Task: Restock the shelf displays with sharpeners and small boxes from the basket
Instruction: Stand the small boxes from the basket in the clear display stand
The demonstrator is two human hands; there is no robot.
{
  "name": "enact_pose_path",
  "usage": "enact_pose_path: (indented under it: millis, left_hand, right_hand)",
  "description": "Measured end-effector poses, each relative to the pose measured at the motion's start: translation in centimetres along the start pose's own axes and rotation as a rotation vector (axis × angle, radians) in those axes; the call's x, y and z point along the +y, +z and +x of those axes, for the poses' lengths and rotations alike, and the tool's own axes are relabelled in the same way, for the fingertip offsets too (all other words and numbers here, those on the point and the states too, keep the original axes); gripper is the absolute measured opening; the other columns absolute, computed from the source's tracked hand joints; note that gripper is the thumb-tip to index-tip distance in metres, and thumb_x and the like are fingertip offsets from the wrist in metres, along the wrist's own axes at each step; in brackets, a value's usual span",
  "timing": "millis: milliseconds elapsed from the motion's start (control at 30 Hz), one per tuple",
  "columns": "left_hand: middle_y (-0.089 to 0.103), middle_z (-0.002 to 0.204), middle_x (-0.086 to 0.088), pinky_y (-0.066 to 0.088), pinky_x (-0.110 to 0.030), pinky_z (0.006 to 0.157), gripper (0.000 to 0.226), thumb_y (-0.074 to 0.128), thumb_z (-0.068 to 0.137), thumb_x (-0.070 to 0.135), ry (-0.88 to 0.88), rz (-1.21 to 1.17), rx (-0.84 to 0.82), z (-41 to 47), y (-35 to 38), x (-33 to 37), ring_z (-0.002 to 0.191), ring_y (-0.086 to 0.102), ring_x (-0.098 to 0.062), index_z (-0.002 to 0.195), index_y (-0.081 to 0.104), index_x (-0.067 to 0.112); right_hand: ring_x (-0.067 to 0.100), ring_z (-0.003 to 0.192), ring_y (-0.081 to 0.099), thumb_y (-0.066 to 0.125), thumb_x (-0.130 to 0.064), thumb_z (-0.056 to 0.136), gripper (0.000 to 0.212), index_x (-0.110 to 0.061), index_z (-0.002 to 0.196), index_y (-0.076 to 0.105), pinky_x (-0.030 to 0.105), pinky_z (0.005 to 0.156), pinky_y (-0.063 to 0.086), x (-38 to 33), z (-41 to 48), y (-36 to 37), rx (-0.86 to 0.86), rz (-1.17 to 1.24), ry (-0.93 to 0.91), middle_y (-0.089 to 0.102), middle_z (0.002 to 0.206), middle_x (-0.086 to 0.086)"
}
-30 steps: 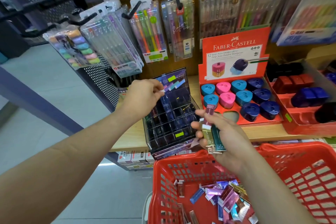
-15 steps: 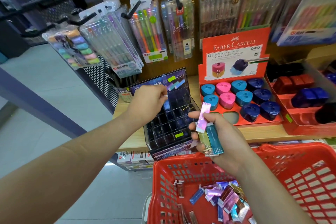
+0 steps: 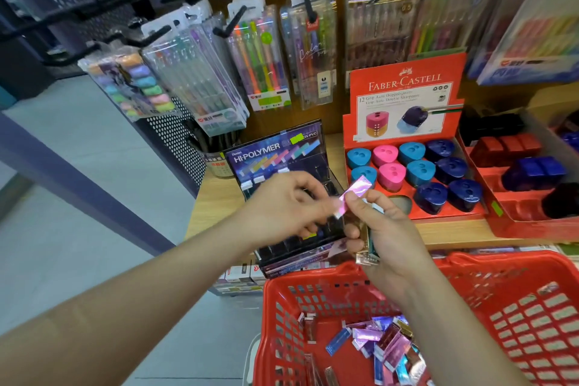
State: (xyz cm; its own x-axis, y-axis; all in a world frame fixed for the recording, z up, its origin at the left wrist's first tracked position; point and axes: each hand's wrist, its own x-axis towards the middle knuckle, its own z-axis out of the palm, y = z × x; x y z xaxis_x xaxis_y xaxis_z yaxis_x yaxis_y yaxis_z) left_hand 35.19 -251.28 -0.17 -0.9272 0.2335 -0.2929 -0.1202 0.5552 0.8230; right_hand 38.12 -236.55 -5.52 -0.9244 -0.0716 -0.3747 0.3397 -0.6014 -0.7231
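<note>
My right hand (image 3: 385, 229) grips a small stack of shiny boxes, a gold and a teal one (image 3: 368, 244), with a pink box (image 3: 354, 197) sticking up between thumb and forefinger. My left hand (image 3: 288, 207) pinches the lower end of that pink box. Both hands hover over the black Hi-Polymer display (image 3: 282, 197) with its grid of slots. The red basket (image 3: 501, 276) below holds several more shiny small boxes (image 3: 382, 345). The red Faber-Castell tray (image 3: 407, 135) holds several blue, teal and pink sharpeners.
Pen packs (image 3: 260, 63) hang on hooks above the wooden shelf (image 3: 213, 200). A second red tray (image 3: 532, 222) with dark blue and red sharpeners stands at the right. A black mesh panel (image 3: 175, 141) borders the shelf on the left; grey floor lies beyond.
My left hand drew back from the display's slots toward my right hand and took hold of the pink box. The right hand stayed above the basket.
</note>
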Motion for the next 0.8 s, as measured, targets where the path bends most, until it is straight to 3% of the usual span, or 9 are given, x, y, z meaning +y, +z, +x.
enact_pose_path:
  millis: [100, 200, 333, 433, 533, 600, 700, 800]
  left_hand:
    - [0.071, 0.07, -0.01, 0.057, -0.036, 0.068, 0.017, 0.078, 0.078, 0.016, 0.033, -0.073, 0.065, -0.8, 0.5, -0.4, 0.062, 0.066, -0.018, 0.086, 0.065, 0.008]
    - [0.071, 0.077, -0.016, 0.056, -0.031, 0.071, 0.01, 0.076, 0.078, 0.007, 0.022, -0.2, 0.158, -0.4, -0.5, -0.6, 0.069, 0.064, -0.02, 0.086, 0.07, 0.004]
    - [0.072, 0.083, -0.015, 0.058, -0.033, 0.076, 0.01, 0.074, 0.078, 0.001, 0.052, -0.274, 0.346, 0.3, -4.1, -0.2, 0.074, 0.065, -0.022, 0.082, 0.071, 0.01]
    - [0.072, 0.073, -0.008, 0.056, -0.026, 0.064, 0.008, 0.073, 0.081, 0.006, 0.066, -0.081, 0.507, 0.7, -7.4, -0.9, 0.066, 0.065, -0.016, 0.083, 0.072, 0.014]
    - [0.069, 0.071, 0.005, 0.047, -0.019, 0.057, 0.008, 0.07, 0.085, 0.014, 0.076, 0.209, 0.595, 1.0, -8.6, -2.6, 0.062, 0.061, -0.01, 0.09, 0.076, 0.017]
    - [0.069, 0.074, 0.007, 0.048, -0.022, 0.063, 0.012, 0.069, 0.086, 0.017, 0.086, 0.343, 0.588, 1.2, -8.5, -3.6, 0.066, 0.062, -0.007, 0.096, 0.077, 0.016]
    - [0.07, 0.081, 0.005, 0.043, -0.018, 0.07, 0.017, 0.066, 0.089, 0.018, 0.126, 0.502, 0.541, 1.5, -7.7, -4.4, 0.065, 0.057, 0.0, 0.103, 0.075, 0.016]
    - [0.073, 0.104, -0.001, 0.045, -0.02, 0.088, 0.021, 0.063, 0.091, 0.018, 0.174, 0.614, 0.493, 1.8, -7.2, -4.7, 0.091, 0.064, -0.012, 0.109, 0.073, 0.014]
  right_hand:
    - [0.009, 0.047, 0.045, 0.07, -0.017, 0.078, 0.011, -0.016, 0.084, 0.061, 0.017, 0.035, 0.033, 0.1, -0.1, 0.5, -0.045, 0.032, 0.005, 0.058, 0.068, 0.004]
    - [0.009, 0.051, 0.047, 0.064, -0.016, 0.086, 0.003, -0.015, 0.089, 0.065, 0.016, 0.037, 0.035, 0.4, -0.1, 0.9, -0.082, 0.081, 0.035, 0.066, 0.076, 0.006]
    - [0.014, 0.058, 0.055, 0.052, -0.007, 0.093, 0.016, -0.014, 0.104, 0.061, 0.019, 0.042, 0.041, 0.3, 0.2, 0.7, -0.074, 0.254, 0.113, 0.068, 0.089, 0.013]
    - [0.019, 0.068, 0.062, 0.041, 0.01, 0.084, 0.039, -0.009, 0.116, 0.053, 0.022, 0.052, 0.051, -0.2, 0.3, 0.4, -0.098, 0.406, 0.146, 0.068, 0.102, 0.023]
    - [0.029, 0.084, 0.072, 0.035, 0.016, 0.09, 0.043, -0.005, 0.126, 0.05, 0.029, 0.064, 0.059, -0.5, 0.3, 0.1, -0.134, 0.403, 0.136, 0.067, 0.108, 0.031]
    - [0.031, 0.094, 0.072, 0.041, 0.012, 0.093, 0.038, -0.002, 0.128, 0.049, 0.031, 0.067, 0.06, -0.4, 0.2, 0.1, -0.134, 0.353, 0.13, 0.068, 0.109, 0.029]
    - [0.028, 0.09, 0.073, 0.046, 0.006, 0.094, 0.031, 0.002, 0.123, 0.055, 0.028, 0.063, 0.059, -0.1, 0.0, 0.4, -0.09, 0.27, 0.115, 0.072, 0.102, 0.023]
    - [0.027, 0.08, 0.074, 0.05, 0.002, 0.095, 0.024, -0.003, 0.115, 0.063, 0.027, 0.06, 0.059, 0.0, -0.2, 0.7, -0.044, 0.23, 0.123, 0.067, 0.087, 0.018]
